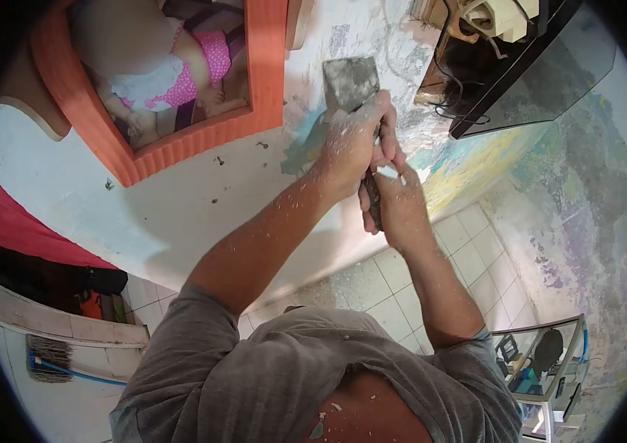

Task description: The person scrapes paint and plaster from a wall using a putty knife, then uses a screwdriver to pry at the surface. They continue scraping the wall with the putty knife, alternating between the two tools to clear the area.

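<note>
Both my hands grip one scraper (352, 80), its wide, worn blade lying against the wall (394, 44) where paint has peeled. My left hand (354, 144) is closed near the blade, fingers round the upper part of the tool. Lower down, my right hand (400, 203) wraps the dark handle, whose end shows below the fingers. Pale flakes dot both hands and forearms. Part of the handle is hidden by my fingers.
An orange-framed picture (269, 74) hangs left of the blade, with nails (219, 160) in the wall below. At upper right are a dark-edged glass panel (535, 70) and cables. A glass-topped stand (546, 399), a broom (49, 359) and a red curtain (25, 218) stand around.
</note>
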### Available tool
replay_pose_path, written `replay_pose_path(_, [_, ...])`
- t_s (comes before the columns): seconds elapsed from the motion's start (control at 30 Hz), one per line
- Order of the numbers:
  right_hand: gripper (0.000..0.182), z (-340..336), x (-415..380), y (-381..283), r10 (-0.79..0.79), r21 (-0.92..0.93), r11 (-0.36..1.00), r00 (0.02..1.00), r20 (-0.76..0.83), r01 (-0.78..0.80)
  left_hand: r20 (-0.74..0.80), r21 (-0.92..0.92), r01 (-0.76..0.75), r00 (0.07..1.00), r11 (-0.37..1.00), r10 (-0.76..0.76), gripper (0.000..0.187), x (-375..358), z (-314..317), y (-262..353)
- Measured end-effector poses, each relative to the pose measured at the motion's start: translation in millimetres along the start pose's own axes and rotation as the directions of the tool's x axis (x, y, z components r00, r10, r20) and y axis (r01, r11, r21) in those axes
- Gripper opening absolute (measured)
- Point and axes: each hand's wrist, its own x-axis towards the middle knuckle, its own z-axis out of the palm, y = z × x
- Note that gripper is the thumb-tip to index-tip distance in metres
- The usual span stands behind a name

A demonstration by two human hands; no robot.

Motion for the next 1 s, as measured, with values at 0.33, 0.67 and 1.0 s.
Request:
replay_pose_path(0.33, [0.031,4.4,10.8,13.1,-0.189,0.379,0.915,0.976,0.112,0.134,0.082,0.275,-0.066,0.996,0.959,0.045,0.04,5.5,0.9,26.4])
replay_pose_path(0.67, [0.03,13.4,1.1,-1.2,-0.126,0.574,0.819,0.983,0.131,0.029,0.114,0.373,-0.046,0.994,0.927,0.003,0.03,8.3,3.7,43.5])
replay_pose_path(1.0, [0.031,11.5,13.8,-12.9,-0.231,0.455,0.872,0.971,0.062,0.178,0.167,0.377,-0.181,0.978,0.908,0.125,0.032,16.4,4.7,47.2])
